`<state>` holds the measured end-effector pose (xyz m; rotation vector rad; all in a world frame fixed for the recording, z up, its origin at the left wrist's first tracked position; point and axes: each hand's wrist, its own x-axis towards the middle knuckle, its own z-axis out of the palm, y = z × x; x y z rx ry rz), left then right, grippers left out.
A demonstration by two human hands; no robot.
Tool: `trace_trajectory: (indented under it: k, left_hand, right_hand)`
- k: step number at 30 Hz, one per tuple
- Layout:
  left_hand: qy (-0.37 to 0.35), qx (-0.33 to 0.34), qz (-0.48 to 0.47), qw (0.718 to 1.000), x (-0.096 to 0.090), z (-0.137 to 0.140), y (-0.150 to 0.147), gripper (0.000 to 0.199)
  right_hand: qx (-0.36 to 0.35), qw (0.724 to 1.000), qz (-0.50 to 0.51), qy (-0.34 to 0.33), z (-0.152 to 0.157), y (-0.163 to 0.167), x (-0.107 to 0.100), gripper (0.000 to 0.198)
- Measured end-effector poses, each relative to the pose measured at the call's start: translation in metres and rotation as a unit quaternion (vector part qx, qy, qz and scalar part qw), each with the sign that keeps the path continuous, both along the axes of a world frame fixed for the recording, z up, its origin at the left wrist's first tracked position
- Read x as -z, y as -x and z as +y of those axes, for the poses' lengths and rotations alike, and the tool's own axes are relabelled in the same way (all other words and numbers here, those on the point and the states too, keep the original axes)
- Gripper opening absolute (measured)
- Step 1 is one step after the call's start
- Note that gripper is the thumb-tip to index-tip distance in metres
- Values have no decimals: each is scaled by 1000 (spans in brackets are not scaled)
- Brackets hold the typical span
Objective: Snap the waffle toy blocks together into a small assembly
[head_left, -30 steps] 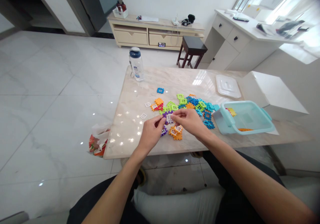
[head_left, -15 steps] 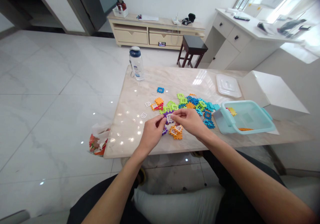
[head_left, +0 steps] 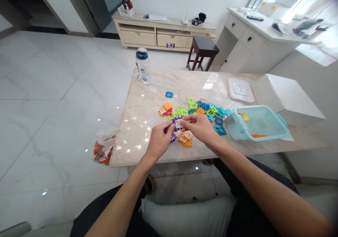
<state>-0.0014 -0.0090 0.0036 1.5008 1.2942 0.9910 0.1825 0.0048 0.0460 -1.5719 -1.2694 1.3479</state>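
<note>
Hands pinching one purple tile [head_left: 177, 123] above the desk [head_left: 137, 124].
Left hand [head_left: 159, 141] and right hand [head_left: 199, 128] both grip it, just before the tile pile [head_left: 203, 111].

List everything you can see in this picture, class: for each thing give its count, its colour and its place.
purple tile: one, purple with a white insert, pinched between both hands
loose tiles: many, mixed colours, table middle
orange tiles: a few, orange, below the right hand
tub: one, teal, table right
lid: one, white, behind the tub
bottle: one, clear with blue cap, far left corner
box: one, white, table right end
table: one, beige marble
stool: one, dark brown, beyond the table
left hand: one, holding the purple tile
right hand: one, holding the same tile
</note>
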Motion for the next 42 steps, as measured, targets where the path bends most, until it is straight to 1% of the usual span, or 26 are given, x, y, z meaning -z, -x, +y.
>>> trace_trajectory:
  k: [5,9,14,18,20,26,30,35,42]
  left_hand:
    - [-11,3,16,1000,2,0,1,32]
    - [-15,-5,24,1000,5,1,1,29]
    - [-37,-19,49,998,7,0,1,27]
    - [-74,-7,92,993,6,-1,1,25]
    - [-79,-5,99,992,6,-1,1,25]
    - [-38,-14,61,997,9,1,0,27]
    - [-15,-16,53,998,9,2,0,31]
    - [-13,-20,53,998,5,0,-1,33]
    - [-6,-20,40,999,4,-2,-3,33]
  right_hand:
    - [-5,1000,-13,10,1,0,-4,11]
    - [-13,1000,-21,7,2,0,-6,11]
    - [4,999,-42,1,2,-2,1,7]
    - [4,1000,-24,-19,0,-2,8,7]
    - [6,999,-21,-29,-2,0,10,8]
    - [33,997,4,-69,-8,7,17,14]
    - [46,995,3,-86,-10,10,21,18]
    - [61,992,-13,-106,-13,13,25,22]
    - [81,989,-11,-126,-17,20,27,24]
